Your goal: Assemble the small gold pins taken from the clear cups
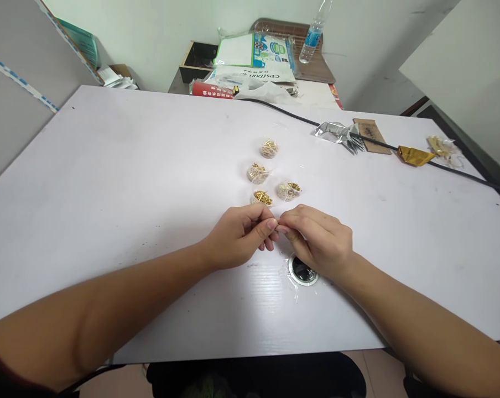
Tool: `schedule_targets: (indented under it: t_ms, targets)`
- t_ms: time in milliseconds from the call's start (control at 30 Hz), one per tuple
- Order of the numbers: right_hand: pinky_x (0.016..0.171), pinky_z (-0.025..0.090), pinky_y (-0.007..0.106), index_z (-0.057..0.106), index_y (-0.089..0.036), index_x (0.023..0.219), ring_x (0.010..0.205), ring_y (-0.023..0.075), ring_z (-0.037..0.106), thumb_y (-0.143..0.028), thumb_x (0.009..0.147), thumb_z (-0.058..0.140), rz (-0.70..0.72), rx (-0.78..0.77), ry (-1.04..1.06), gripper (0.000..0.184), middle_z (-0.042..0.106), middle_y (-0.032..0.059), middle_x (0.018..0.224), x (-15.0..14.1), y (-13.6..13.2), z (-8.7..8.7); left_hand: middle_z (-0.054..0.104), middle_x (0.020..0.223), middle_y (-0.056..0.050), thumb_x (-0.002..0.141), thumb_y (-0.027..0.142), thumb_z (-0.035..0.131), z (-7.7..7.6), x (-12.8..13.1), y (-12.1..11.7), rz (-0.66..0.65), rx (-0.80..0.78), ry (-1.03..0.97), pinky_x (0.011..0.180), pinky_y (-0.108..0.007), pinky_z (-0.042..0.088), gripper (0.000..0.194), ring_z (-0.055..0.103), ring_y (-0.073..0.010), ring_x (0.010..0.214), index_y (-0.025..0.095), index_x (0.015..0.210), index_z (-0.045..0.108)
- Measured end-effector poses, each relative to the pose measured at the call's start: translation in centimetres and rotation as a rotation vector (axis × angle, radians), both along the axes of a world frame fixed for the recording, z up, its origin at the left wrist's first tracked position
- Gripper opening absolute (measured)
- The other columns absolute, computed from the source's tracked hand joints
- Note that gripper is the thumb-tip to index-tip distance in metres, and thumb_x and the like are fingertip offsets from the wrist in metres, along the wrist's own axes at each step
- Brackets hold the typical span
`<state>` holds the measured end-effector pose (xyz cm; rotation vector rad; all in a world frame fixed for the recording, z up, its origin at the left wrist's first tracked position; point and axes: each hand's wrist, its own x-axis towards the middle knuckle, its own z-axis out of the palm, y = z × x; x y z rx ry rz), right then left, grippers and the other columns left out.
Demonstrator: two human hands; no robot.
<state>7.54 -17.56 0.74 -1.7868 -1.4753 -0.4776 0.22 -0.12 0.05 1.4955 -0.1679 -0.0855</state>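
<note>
Over the white table, my left hand (246, 235) and my right hand (318, 235) meet fingertip to fingertip. Both are closed in a pinch, and whatever lies between the fingers is too small or too hidden to name. Just beyond my left fingers stands a small clear container of gold-coloured metal pieces (262, 197), its near side partly covered by the hand. Similar clear containers sit close by: one to the right (289, 190), one behind (258, 173) and one farthest back (269, 148). Partly under my right hand is a round black piece with a pale rim (302, 271), with clear film around it.
A black cable (291, 114) runs across the table's back right, past silver foil (340, 134), brown cardboard (371, 136) and a gold foil packet (415, 156). Behind the table are a water bottle (312, 38), a black box (198, 62) and plastic packaging (270, 52).
</note>
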Motion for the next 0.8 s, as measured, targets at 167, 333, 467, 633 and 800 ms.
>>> schedule_targets:
  t_ms: [167, 333, 467, 633, 800]
  targets:
    - [0.059, 0.053, 0.026, 0.06, -0.017, 0.091, 0.067, 0.0143, 0.063, -0.006, 0.091, 0.058, 0.0, 0.017, 0.032, 0.012, 0.068, 0.0047, 0.076, 0.1, 0.0, 0.1, 0.062, 0.074, -0.002, 0.097, 0.04, 0.054, 0.2, 0.0, 0.1, -0.005, 0.022, -0.012, 0.058, -0.02, 0.052, 0.032, 0.062, -0.0081, 0.063, 0.013, 0.081, 0.056]
    - [0.056, 0.05, 0.024, 0.059, -0.018, 0.083, 0.061, 0.0123, 0.06, -0.009, 0.092, 0.057, -0.055, 0.019, 0.105, 0.014, 0.066, 0.002, 0.069, 0.1, -0.3, -0.1, 0.062, 0.075, -0.002, 0.097, 0.041, 0.053, 0.3, 0.1, 0.1, -0.013, 0.023, -0.008, 0.058, -0.021, 0.052, 0.033, 0.061, -0.0083, 0.063, 0.013, 0.08, 0.055]
    - [0.046, 0.043, 0.022, 0.056, -0.017, 0.07, 0.05, 0.0096, 0.054, -0.019, 0.096, 0.054, -0.11, -0.018, 0.344, 0.026, 0.06, 0.0006, 0.058, -0.2, -0.5, 0.0, 0.061, 0.074, -0.002, 0.097, 0.041, 0.052, 0.4, 0.1, 0.1, -0.017, 0.011, 0.008, 0.059, -0.021, 0.051, 0.034, 0.06, -0.008, 0.062, 0.013, 0.079, 0.054]
    - [0.039, 0.037, 0.021, 0.052, -0.017, 0.058, 0.04, 0.0081, 0.046, -0.044, 0.102, 0.045, -0.109, -0.059, 0.855, 0.052, 0.051, -0.001, 0.046, -0.8, -0.3, 0.5, 0.061, 0.073, -0.002, 0.097, 0.039, 0.052, 0.5, -0.1, 0.2, -0.024, 0.037, 0.026, 0.059, -0.021, 0.051, 0.032, 0.059, -0.0081, 0.062, 0.014, 0.078, 0.054]
    - [0.042, 0.038, 0.023, 0.043, -0.018, 0.051, 0.04, 0.0094, 0.046, -0.057, 0.097, 0.048, -0.055, 0.01, 1.139, 0.061, 0.046, -0.0014, 0.043, -1.2, 0.2, 0.6, 0.062, 0.071, -0.002, 0.097, 0.04, 0.053, 0.5, -0.1, 0.3, -0.035, 0.06, 0.016, 0.058, -0.022, 0.051, 0.033, 0.059, -0.0086, 0.061, 0.014, 0.076, 0.053]
